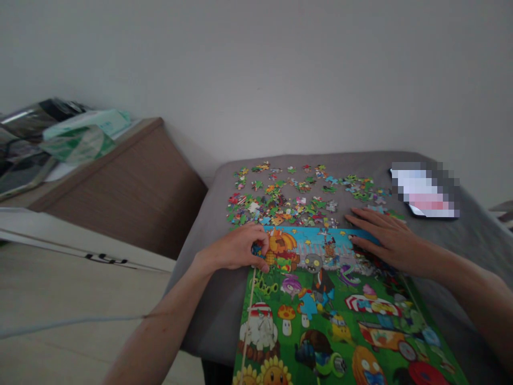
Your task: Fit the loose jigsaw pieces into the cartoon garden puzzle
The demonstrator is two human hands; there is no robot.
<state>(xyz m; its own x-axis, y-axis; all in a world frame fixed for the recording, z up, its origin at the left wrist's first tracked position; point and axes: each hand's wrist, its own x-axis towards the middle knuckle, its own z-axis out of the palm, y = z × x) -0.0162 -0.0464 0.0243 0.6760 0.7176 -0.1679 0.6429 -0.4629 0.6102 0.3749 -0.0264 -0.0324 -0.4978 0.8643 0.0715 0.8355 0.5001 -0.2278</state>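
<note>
A colourful cartoon jigsaw puzzle lies in front of me, with a blue strip along its far edge and a green ground below. My left hand is at its upper left corner, fingers and thumb curled inward. A small dark-blue patterned patch shows inside that curl; whether it is a loose piece or part of the picture, I cannot tell. Across the upper right corner rests my right hand, flat with fingers spread. Beyond the puzzle, many loose jigsaw pieces are scattered, closest to the left hand's knuckles and right fingertips.
The puzzle and pieces rest on a grey cloth-covered surface against a pale wall. A phone with a blurred-out screen lies at the right. On the left stands a wooden cabinet topped with plastic packaging. A pale cable crosses lower left.
</note>
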